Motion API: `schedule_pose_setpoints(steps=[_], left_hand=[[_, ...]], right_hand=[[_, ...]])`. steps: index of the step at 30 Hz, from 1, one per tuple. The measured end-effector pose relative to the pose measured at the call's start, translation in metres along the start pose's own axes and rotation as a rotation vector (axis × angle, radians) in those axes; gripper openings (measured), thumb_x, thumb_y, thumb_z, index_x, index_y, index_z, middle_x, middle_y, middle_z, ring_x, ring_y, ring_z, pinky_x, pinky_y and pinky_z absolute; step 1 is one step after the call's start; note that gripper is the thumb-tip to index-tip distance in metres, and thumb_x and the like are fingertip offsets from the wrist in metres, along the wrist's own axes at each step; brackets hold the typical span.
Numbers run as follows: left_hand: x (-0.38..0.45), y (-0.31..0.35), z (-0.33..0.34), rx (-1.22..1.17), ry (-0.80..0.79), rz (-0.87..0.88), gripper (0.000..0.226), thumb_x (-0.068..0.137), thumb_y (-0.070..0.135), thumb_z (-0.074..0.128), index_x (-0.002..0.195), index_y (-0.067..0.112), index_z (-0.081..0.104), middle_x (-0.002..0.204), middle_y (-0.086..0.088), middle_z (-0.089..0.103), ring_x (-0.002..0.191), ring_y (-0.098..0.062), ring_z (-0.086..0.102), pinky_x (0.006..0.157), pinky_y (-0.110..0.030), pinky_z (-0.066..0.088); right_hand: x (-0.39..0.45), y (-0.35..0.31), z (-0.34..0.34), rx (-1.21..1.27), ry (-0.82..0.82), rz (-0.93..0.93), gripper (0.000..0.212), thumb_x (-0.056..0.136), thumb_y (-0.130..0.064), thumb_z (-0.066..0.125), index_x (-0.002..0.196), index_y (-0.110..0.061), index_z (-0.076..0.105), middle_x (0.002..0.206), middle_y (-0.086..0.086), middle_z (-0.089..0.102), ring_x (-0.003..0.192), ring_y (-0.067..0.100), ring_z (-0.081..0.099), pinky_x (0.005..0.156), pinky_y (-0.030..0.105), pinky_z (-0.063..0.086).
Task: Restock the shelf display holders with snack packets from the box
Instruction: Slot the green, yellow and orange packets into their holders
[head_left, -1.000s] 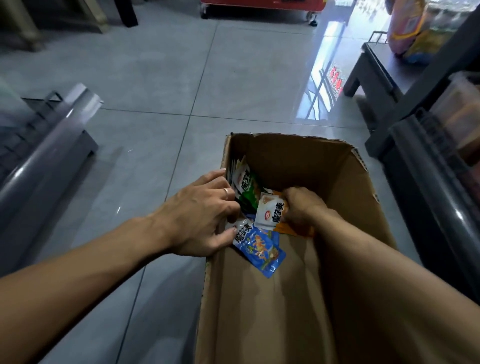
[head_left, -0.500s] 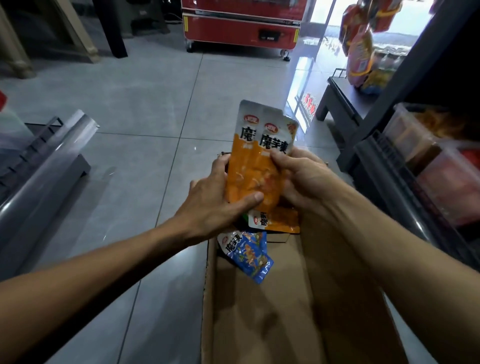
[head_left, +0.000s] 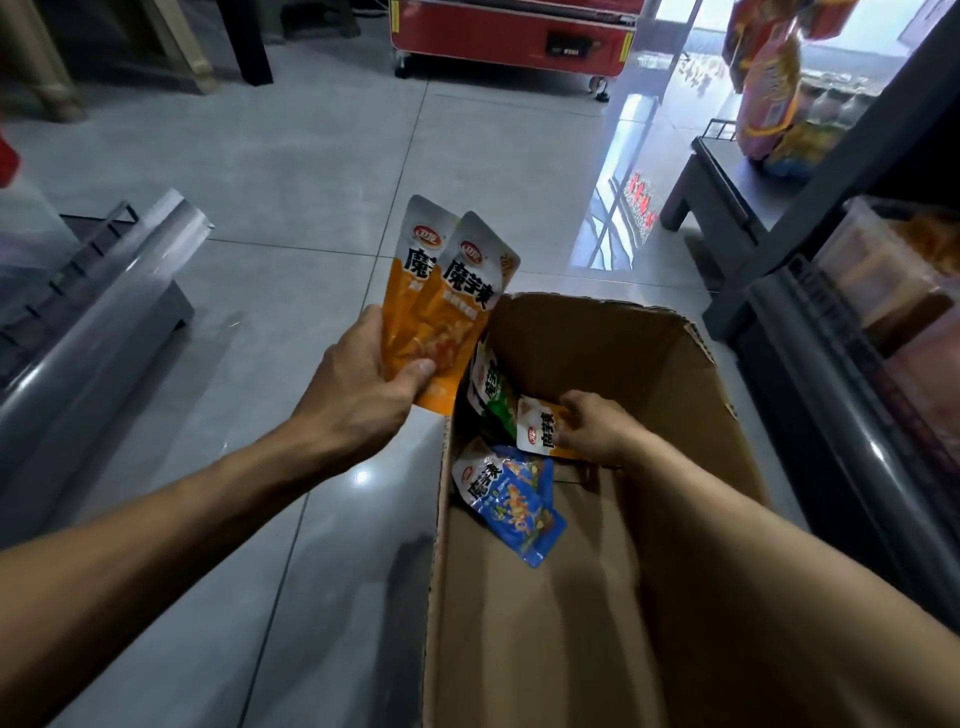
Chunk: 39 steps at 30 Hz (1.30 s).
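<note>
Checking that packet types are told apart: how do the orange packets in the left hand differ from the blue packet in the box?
The orange packets are two, fanned and held upright above the floor by the left hand; the blue packet is single, lying flat on the cardboard box bottom, untouched. The orange ones are long and narrow; the blue one looks shorter and wider. Both carry a white top band with a red logo.

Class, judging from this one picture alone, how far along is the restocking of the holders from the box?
Done: nothing visibly placed in a holder yet. In hand: the left hand grips two orange packets above the floor, and the right hand reaches into the cardboard box onto another orange packet. Left: a green packet and a blue packet remain inside.
</note>
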<state>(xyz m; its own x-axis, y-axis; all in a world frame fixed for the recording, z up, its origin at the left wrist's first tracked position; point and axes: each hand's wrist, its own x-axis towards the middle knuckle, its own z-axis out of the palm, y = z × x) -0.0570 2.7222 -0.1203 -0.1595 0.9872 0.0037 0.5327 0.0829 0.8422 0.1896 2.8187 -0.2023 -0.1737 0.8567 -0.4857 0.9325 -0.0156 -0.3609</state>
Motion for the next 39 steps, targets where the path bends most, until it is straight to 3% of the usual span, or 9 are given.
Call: schedule_pose_setpoints(steps=[6,12,18,23,25,29,32,35,39], left_hand=[[0.000,-0.012,0.003,-0.022,0.022,-0.038,0.034,0.092,0.033,0.062,0.119,0.029,0.041,0.114,0.004,0.058,0.101,-0.018,0.061,0.083,-0.033,0.052],[0.000,-0.012,0.001,-0.021,-0.008,-0.034,0.045,0.092,0.034,0.062,0.130,0.024,0.042,0.118,0.005,0.056,0.104,-0.019,0.060,0.087,-0.035,0.052],[-0.001,-0.005,-0.001,-0.014,-0.045,-0.008,0.045,0.091,0.034,0.063,0.130,0.021,0.043,0.120,0.002,0.057,0.106,-0.022,0.061,0.092,-0.043,0.054],[-0.005,0.003,-0.004,-0.007,-0.077,0.001,0.041,0.091,0.034,0.062,0.125,0.021,0.042,0.122,-0.002,0.058,0.107,-0.025,0.062,0.093,-0.049,0.053],[-0.005,0.003,-0.005,-0.001,-0.083,-0.001,0.042,0.091,0.035,0.062,0.125,0.020,0.042,0.122,-0.003,0.058,0.107,-0.026,0.062,0.093,-0.049,0.053],[-0.005,-0.002,-0.006,-0.010,-0.075,-0.025,0.046,0.091,0.035,0.063,0.129,0.020,0.043,0.124,-0.002,0.058,0.109,-0.025,0.061,0.094,-0.048,0.053],[-0.004,-0.006,-0.003,-0.024,-0.070,-0.030,0.042,0.091,0.036,0.063,0.125,0.022,0.043,0.119,-0.001,0.059,0.106,-0.024,0.062,0.092,-0.046,0.054],[-0.002,-0.007,-0.001,-0.034,-0.058,-0.029,0.041,0.092,0.035,0.063,0.125,0.021,0.044,0.117,-0.001,0.059,0.103,-0.023,0.062,0.090,-0.044,0.055],[0.002,-0.004,0.001,-0.063,-0.032,-0.028,0.036,0.092,0.031,0.064,0.122,0.020,0.048,0.112,-0.001,0.063,0.098,-0.020,0.064,0.086,-0.044,0.056]], right_hand=[[0.030,0.009,0.017,-0.247,-0.048,0.081,0.076,0.079,-0.039,0.077,0.143,-0.027,0.038,0.141,0.007,0.050,0.127,0.029,0.049,0.107,0.048,0.040],[0.023,0.022,0.021,-0.245,-0.052,0.171,0.066,0.070,-0.042,0.085,0.124,-0.014,0.057,0.125,0.008,0.061,0.111,0.026,0.060,0.094,0.037,0.051],[-0.001,0.025,0.006,0.289,-0.182,0.176,0.030,0.083,-0.021,0.078,0.109,-0.014,0.065,0.108,0.006,0.070,0.097,0.021,0.067,0.087,0.034,0.053],[-0.025,0.022,-0.020,0.793,0.001,0.129,0.027,0.088,-0.015,0.072,0.112,-0.007,0.064,0.092,0.006,0.072,0.070,0.014,0.071,0.057,0.027,0.056],[-0.019,0.021,-0.014,0.727,0.081,0.195,0.026,0.089,-0.020,0.072,0.112,-0.012,0.063,0.091,0.003,0.070,0.070,0.013,0.068,0.057,0.027,0.052],[-0.007,0.017,0.037,0.547,0.049,0.303,0.022,0.085,-0.021,0.075,0.102,-0.016,0.062,0.093,0.000,0.064,0.085,0.017,0.063,0.081,0.035,0.054],[-0.007,0.016,0.072,0.232,0.203,0.238,0.020,0.079,-0.026,0.080,0.086,-0.024,0.062,0.092,-0.005,0.066,0.085,0.014,0.065,0.078,0.036,0.058],[-0.010,0.013,0.066,0.280,0.286,0.173,0.023,0.084,-0.022,0.073,0.104,-0.024,0.061,0.091,-0.008,0.064,0.079,0.007,0.061,0.063,0.025,0.051],[-0.013,0.015,0.040,0.233,0.412,0.179,0.020,0.093,-0.023,0.064,0.111,-0.015,0.066,0.103,0.002,0.069,0.085,0.012,0.060,0.078,0.030,0.052]])
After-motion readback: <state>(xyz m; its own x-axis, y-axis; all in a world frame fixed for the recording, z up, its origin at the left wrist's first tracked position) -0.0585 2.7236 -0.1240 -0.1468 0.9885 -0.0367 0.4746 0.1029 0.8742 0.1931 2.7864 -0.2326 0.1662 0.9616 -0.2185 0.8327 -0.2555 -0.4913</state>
